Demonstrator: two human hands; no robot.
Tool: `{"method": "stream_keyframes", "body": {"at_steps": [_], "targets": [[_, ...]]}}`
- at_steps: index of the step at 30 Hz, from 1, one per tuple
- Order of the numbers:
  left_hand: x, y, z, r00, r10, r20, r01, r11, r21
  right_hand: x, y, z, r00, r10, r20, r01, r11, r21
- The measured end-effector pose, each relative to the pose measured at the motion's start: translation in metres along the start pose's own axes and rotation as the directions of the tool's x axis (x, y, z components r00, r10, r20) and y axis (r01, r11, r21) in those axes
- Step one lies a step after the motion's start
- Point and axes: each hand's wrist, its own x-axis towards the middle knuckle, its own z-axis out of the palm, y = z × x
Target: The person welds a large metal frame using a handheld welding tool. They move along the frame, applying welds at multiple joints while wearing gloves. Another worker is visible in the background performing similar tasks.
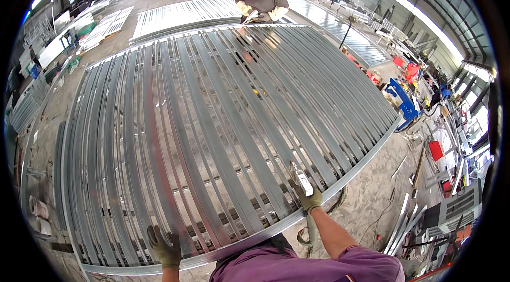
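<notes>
A large metal slatted panel fills the middle of the view, its long grey bars running between two edge rails. My right hand, in an olive work glove, is closed round a white and silver welding gun. The gun's nozzle points away from me, low over the bars close to the near rail. A thick hose hangs below that hand. My left hand, gloved alike, lies with fingers spread on the bars by the near rail, holding nothing.
Across the panel a co-worker in a dark cap and gloves bends over the far rail with a similar tool. More slatted panels lie behind. At right are a blue machine, a red box and metal strips on the floor.
</notes>
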Motion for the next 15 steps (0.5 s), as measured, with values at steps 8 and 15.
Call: {"method": "stream_keyframes", "body": {"at_steps": [8, 15], "targets": [[0.085, 0.043, 0.095, 0.988, -0.013, 0.153, 0.011, 1.000, 0.019, -0.001, 0.001, -0.002, 1.000, 0.029, 0.005, -0.029, 0.995, 0.094], [0.134, 0.064, 0.138, 0.987, -0.011, 0.160, 0.012, 1.000, -0.007, 0.008, 0.029, 0.007, 0.996, 0.071, 0.051, -0.079, 0.977, 0.196]]}}
